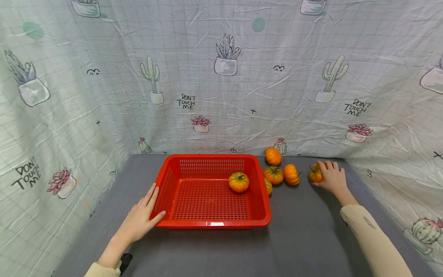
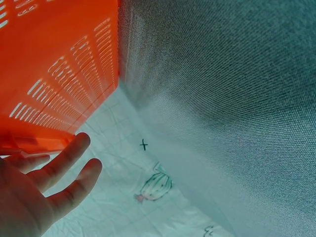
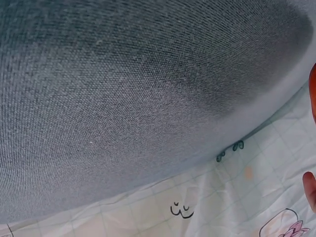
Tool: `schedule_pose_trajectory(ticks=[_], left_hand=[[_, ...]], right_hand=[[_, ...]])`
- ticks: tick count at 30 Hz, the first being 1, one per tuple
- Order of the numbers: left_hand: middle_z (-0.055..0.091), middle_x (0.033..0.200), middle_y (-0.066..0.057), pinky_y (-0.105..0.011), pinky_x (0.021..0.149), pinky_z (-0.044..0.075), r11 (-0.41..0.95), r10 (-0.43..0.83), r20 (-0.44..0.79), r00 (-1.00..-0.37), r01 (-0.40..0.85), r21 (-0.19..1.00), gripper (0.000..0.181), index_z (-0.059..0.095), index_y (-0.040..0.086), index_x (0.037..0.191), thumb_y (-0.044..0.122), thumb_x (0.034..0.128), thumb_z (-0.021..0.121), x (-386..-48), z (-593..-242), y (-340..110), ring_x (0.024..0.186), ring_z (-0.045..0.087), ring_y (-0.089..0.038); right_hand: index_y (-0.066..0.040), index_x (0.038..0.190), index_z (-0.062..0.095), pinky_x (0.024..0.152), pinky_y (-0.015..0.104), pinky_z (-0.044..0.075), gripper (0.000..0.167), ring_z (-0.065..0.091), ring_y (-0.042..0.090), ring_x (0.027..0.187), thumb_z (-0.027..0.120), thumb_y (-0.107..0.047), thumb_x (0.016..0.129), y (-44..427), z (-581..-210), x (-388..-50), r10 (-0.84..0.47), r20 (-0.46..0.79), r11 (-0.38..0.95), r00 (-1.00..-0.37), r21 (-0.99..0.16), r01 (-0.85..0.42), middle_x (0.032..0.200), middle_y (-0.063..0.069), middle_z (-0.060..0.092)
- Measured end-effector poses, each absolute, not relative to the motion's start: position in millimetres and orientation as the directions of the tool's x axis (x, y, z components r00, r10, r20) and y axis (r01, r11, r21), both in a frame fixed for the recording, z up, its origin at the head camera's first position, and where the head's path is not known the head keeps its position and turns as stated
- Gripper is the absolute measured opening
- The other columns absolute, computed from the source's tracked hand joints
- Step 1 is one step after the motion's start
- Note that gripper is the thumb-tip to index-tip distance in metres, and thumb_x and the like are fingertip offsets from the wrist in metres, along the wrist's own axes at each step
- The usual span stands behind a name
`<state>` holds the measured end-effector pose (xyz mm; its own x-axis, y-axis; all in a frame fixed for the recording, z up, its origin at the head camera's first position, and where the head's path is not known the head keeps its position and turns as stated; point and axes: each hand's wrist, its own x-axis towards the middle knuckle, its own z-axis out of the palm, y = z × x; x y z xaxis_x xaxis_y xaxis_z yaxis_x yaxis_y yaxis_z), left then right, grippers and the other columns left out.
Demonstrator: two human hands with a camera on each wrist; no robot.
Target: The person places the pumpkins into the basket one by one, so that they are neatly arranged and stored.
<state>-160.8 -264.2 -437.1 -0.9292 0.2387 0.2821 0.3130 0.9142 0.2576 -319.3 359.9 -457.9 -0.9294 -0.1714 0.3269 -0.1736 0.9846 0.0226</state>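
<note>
A red plastic basket (image 1: 211, 224) stands on the grey table, with one orange-green tomato (image 1: 238, 182) inside at its right. My left hand (image 1: 136, 219) rests on the basket's left rim, fingers extended; the left wrist view shows its fingers (image 2: 61, 168) beside the slotted basket wall (image 2: 64, 64). At the far right, my right hand (image 1: 332, 179) holds a ribbed tomato (image 1: 315, 173), thumb on the near side and fingers over the far side. Only a fingertip (image 3: 310, 190) and a strip of orange (image 3: 313, 94) show at the right wrist view's edge.
Right of the basket lie several tomatoes: one orange (image 1: 273, 157) at the back, one orange-green (image 1: 273, 175), one ribbed orange (image 1: 292, 174), and one (image 1: 268, 186) partly hidden by the basket wall. A printed cloth (image 1: 256, 84) hangs behind and at both sides of the table (image 1: 294, 231).
</note>
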Motion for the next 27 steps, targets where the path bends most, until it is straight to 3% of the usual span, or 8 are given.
schedule_pose_trajectory(ticks=[7,15,27], left_hand=[[0.015,0.149,-0.014,-0.056,0.087,0.038,0.914,0.242,0.27,-0.932,0.312,0.259,0.076,0.019,0.002,0.142,0.038,0.0848,0.054,-161.1,-435.9,-263.2,0.118,0.041,-0.04],[0.014,0.15,-0.013,-0.055,0.087,0.038,0.912,0.242,0.264,-0.934,0.312,0.266,0.076,0.02,0.001,0.141,0.038,0.0846,0.054,-160.7,-435.8,-264.4,0.116,0.042,-0.04],[0.014,0.15,-0.013,-0.057,0.088,0.036,0.908,0.24,0.259,-0.936,0.311,0.282,0.075,0.02,0.001,0.141,0.038,0.0853,0.053,-159.1,-432.8,-262.7,0.117,0.041,-0.041]], right_hand=[[0.002,0.118,0.039,0.068,0.055,0.031,0.091,0.035,0.046,0.097,0.083,-0.038,0.049,357.0,-455.5,-307.7,-0.144,0.402,0.985,-0.904,-0.025,-0.168,0.104,0.029,0.041],[0.001,0.114,0.043,0.064,0.053,0.032,0.095,0.037,0.044,0.089,0.083,-0.049,0.044,352.1,-452.2,-297.5,-0.149,0.475,0.983,-0.867,-0.021,-0.18,0.1,0.027,0.042],[-0.002,0.114,0.047,0.067,0.051,0.034,0.081,0.042,0.039,0.092,0.077,-0.047,0.053,333.7,-452.1,-279.4,-0.195,0.582,0.964,-0.789,-0.034,-0.264,0.103,0.021,0.049]])
